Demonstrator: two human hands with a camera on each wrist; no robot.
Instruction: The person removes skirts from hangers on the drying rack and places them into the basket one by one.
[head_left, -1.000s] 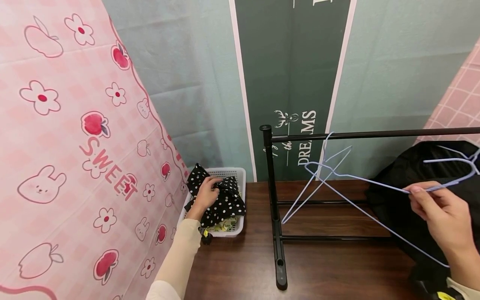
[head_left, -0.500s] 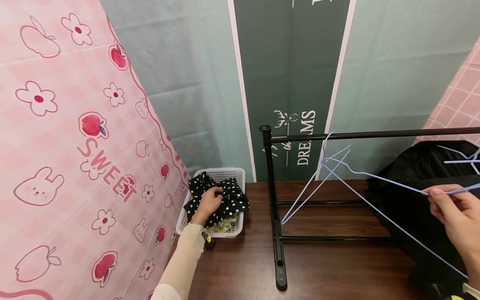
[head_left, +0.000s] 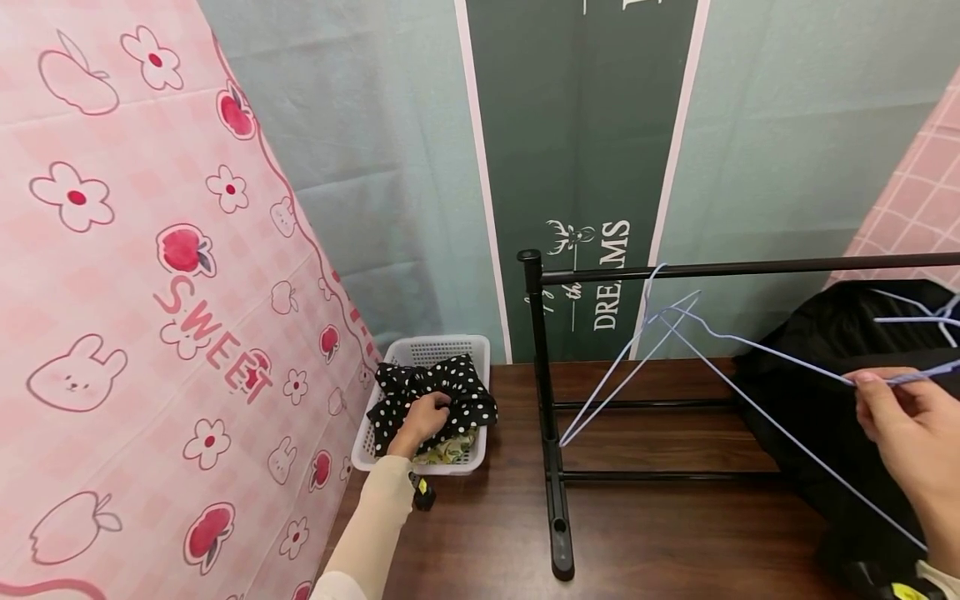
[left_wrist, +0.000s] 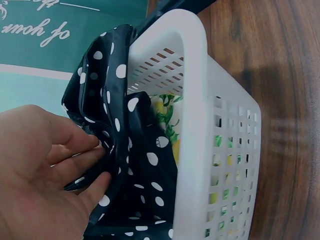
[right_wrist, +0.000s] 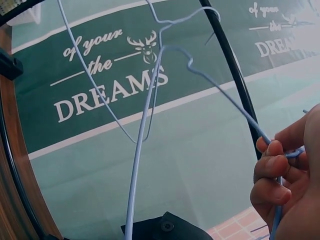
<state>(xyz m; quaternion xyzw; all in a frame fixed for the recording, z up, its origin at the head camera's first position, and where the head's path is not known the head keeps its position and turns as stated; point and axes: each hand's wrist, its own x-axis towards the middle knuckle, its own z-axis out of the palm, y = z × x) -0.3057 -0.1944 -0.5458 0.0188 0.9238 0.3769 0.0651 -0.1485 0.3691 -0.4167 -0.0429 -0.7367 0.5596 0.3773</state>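
My left hand (head_left: 422, 419) is in the white plastic basket (head_left: 431, 354) and pinches a black cloth with white polka dots (head_left: 471, 392). In the left wrist view its fingers and thumb (left_wrist: 97, 192) gather a fold of that cloth; the cloth's shape as a garment cannot be told. At the right, my right hand (head_left: 911, 433) grips a light-blue wire hanger (head_left: 787, 359) near its neck. The right wrist view shows the fingers (right_wrist: 270, 167) curled round the wire. That hanger is held up in front of the rack, with no cloth on it.
Another light-blue hanger (head_left: 647, 298) hangs from the black rack's rail (head_left: 750, 268). The rack's post (head_left: 542, 358) stands between basket and hangers. Black fabric (head_left: 787, 333) hangs at the right. A yellow-green patterned cloth (head_left: 450, 451) lies under the dotted one. Pink printed cloth (head_left: 135, 275) walls the left.
My left hand has moved slightly lower over the basket, and the dotted cloth's upper part has sunk and bunched. My right hand has shifted a little right with the hanger.
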